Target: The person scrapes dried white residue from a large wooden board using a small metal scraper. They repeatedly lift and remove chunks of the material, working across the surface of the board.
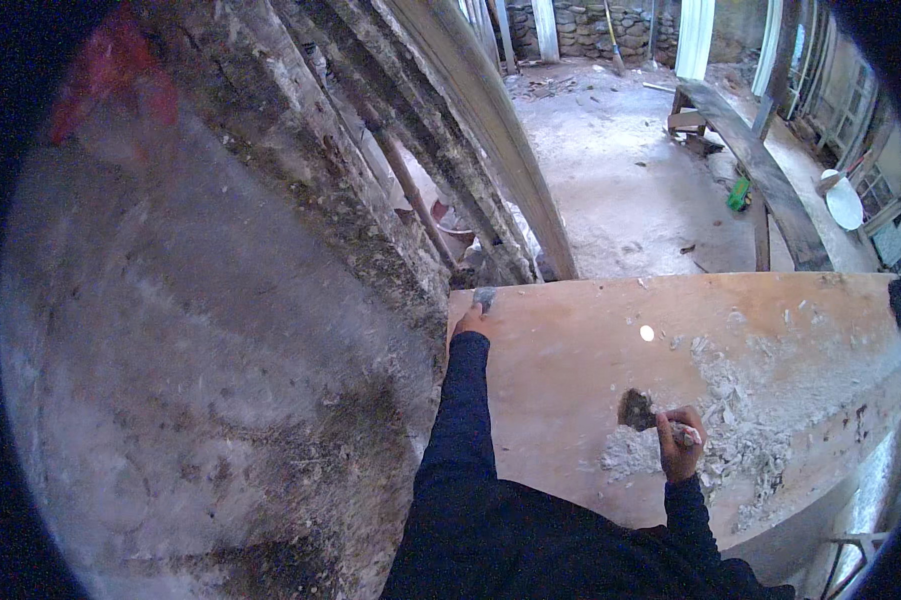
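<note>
A wide, light-brown board lies in front of me. My left hand is closed at its far left corner, with a small grey flat piece at the fingertips. Over the middle of the board, my right hand is closed round a small tool with a broad dark end; its exact kind does not show. White flakes and crumbs are heaped beside and beyond that hand. A small white round spot shows farther up the board.
To the left rises a stained grey wall, with old, dirty timbers leaning beside it. Beyond the board, a long dark plank stands over the dusty floor. A green object and a white round thing are at the far right.
</note>
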`<state>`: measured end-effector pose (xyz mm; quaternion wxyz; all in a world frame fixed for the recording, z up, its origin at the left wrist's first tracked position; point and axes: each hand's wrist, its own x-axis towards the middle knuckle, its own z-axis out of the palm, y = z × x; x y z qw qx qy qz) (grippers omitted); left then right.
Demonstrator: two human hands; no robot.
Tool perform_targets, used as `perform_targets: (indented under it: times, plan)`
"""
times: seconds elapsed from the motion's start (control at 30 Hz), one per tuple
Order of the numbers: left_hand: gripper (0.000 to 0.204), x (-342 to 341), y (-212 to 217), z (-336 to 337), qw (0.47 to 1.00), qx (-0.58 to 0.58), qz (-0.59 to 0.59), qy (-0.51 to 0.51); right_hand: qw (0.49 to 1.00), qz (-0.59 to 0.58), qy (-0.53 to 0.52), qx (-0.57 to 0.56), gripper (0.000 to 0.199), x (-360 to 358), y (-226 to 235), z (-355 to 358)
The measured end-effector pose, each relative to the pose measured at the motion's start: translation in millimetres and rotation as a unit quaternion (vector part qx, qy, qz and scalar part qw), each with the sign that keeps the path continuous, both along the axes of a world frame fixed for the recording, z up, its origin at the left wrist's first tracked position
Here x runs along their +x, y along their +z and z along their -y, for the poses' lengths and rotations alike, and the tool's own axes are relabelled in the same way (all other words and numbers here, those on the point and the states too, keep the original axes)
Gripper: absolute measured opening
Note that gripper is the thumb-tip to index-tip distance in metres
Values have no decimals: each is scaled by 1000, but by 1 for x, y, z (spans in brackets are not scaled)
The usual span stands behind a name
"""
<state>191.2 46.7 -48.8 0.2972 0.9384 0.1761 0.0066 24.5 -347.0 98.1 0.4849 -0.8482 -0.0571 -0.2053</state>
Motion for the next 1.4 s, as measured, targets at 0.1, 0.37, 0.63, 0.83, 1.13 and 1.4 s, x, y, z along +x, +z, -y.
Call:
perform_targets:
  times: [0.1, 0.37, 0.63, 0.83, 1.13, 1.4]
  plan:
    - [43, -8, 44, 62, 990, -2, -139, 21, 1000, 2, -28, -12, 12, -2, -10, 19]
    - [43, 5, 10, 28, 996, -18, -86, 33, 1000, -2, -7, -1, 12, -2, -3, 3]
    - [44, -17, 39, 65, 995, 19, -95, -10, 1000, -7, -4, -23, 12, -6, -3, 10]
    - [44, -11, 37, 64, 997, -1, -75, 15, 1000, -14, -1, -15, 12, -6, 1, 5]
    - [43, -33, 66, 102, 991, 9, -127, -38, 1000, -11, 10, -21, 10, -9, -2, 9]
    - [43, 0, 39, 94, 994, -7, -93, -58, 999, -14, 23, -24, 9, -2, 4, 0]
